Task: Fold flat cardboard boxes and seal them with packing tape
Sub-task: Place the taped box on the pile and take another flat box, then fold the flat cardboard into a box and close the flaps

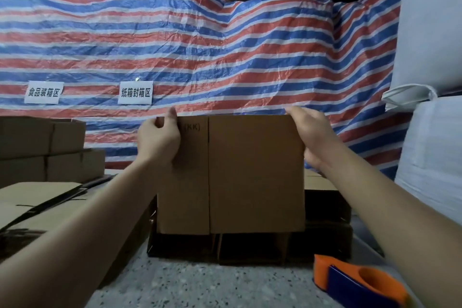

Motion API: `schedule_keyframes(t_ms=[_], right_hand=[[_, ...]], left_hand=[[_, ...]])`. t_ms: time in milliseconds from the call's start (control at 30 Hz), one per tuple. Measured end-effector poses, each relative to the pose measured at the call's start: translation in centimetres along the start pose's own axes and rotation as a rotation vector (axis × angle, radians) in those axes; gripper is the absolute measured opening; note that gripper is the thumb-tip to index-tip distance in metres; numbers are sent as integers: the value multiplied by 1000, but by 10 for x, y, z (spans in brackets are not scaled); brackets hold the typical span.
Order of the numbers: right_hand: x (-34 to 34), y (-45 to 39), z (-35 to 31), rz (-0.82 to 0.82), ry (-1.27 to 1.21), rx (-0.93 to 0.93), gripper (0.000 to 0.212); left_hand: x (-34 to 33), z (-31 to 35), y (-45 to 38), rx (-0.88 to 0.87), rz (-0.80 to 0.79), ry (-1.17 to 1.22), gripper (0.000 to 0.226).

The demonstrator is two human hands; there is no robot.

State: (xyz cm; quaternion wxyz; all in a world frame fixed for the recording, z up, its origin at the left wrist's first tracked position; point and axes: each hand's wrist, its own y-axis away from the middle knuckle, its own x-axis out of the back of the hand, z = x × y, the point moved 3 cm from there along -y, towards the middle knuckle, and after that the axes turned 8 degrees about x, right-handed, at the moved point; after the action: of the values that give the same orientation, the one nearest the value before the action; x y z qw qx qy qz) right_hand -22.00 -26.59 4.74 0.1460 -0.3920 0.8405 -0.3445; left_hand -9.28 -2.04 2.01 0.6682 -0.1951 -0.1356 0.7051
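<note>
The flat cardboard box [250, 172] is held upright in front of the person, above a dark stack of flattened cartons [250, 247] on the speckled floor [200, 287]. The left hand [160, 140] pinches its upper left corner, thumb in front. The right hand [312, 132] curls round the upper right corner, and an orange-and-blue tape dispenser [360, 282] lies lower right.
</note>
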Motion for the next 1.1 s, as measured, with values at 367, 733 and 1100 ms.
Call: schedule_keyframes(t_ms=[367,733,1100], right_hand=[[45,61,51,-221,-156,-283,43],[46,96,71,-107,-48,-367,28],[49,121,102,-71,22,-417,35]], left_hand=[[-22,-41,56,26,-112,17,42],[-18,-82,96,205,-164,30,29],[-27,-106,104,363,-152,-14,31]])
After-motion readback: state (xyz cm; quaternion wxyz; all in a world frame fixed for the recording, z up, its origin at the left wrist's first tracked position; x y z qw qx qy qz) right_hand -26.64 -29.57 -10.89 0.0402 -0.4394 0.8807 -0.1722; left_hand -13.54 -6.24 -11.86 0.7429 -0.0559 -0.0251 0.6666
